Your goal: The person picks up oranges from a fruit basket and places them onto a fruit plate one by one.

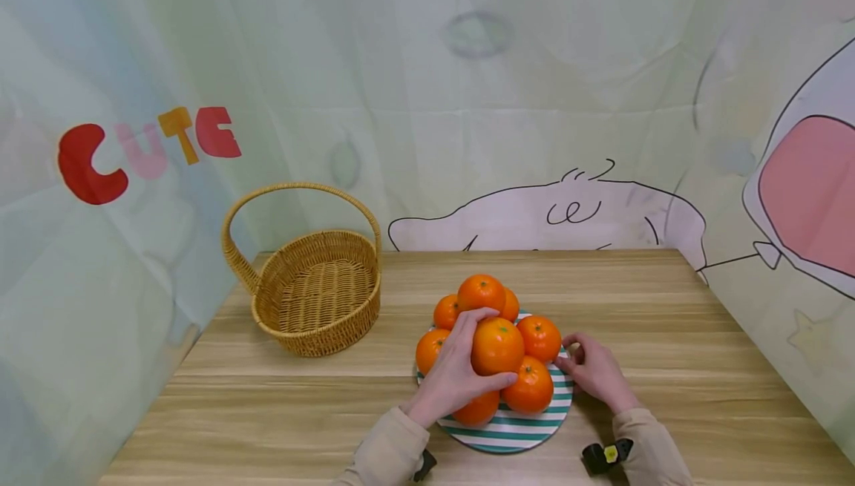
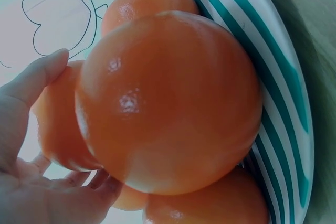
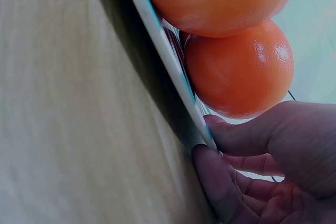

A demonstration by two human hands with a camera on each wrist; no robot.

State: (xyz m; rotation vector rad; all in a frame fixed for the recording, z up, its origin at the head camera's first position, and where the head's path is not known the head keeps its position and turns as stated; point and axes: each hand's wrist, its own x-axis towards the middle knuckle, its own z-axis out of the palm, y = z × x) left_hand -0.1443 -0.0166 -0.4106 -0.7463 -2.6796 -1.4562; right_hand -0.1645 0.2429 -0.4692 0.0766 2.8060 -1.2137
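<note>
Several oranges are heaped on a round plate point(image 1: 508, 438) with green and white stripes. My left hand point(image 1: 461, 375) grips one orange point(image 1: 498, 346) above the others, thumb at its near side and fingers on its far side. In the left wrist view this held orange point(image 2: 60, 121) sits partly behind a much nearer orange point(image 2: 168, 103). At the plate's right edge, my right hand point(image 1: 597, 373) pinches the rim. The right wrist view shows the thumb over the plate rim point(image 3: 176, 72) and a fingertip point(image 3: 212, 174) under it, beside an orange point(image 3: 241, 72).
A wicker basket point(image 1: 320, 341) with a tall arched handle stands at the back left of the wooden table point(image 1: 267, 412); nothing lies in it. Printed cloth point(image 1: 414, 100) hangs behind and along both sides of the table.
</note>
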